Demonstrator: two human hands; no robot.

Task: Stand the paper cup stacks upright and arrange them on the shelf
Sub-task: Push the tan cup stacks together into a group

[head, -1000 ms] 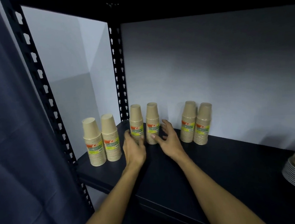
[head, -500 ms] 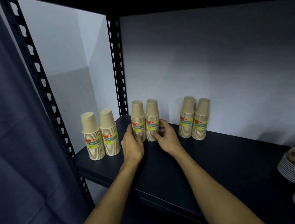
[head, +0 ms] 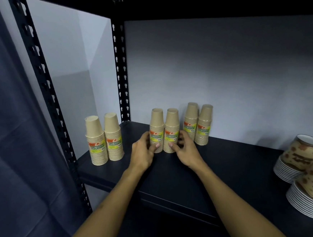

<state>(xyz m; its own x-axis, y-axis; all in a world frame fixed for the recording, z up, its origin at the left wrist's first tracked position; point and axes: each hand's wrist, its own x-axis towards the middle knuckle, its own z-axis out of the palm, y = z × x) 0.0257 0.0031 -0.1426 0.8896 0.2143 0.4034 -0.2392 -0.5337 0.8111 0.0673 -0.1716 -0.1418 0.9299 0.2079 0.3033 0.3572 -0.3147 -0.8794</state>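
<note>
Your middle pair (head: 164, 130) of cup stacks stands upright on the shelf (head: 230, 168), your left hand (head: 142, 153) cupped against its left stack and your right hand (head: 185, 149) curled loosely round its right one. Left of it the left pair (head: 105, 139) stands well apart; the right pair (head: 198, 123) sits just behind-right. All six are up (only spacing looks left); patterned cups (head: 306, 177) lie far right.

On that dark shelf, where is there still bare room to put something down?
The shelf is bare between the right pair of cup stacks and the patterned cups, and along its front. A narrower gap sits right of the left pair. It is crowded where both hands hold the middle pair.
</note>
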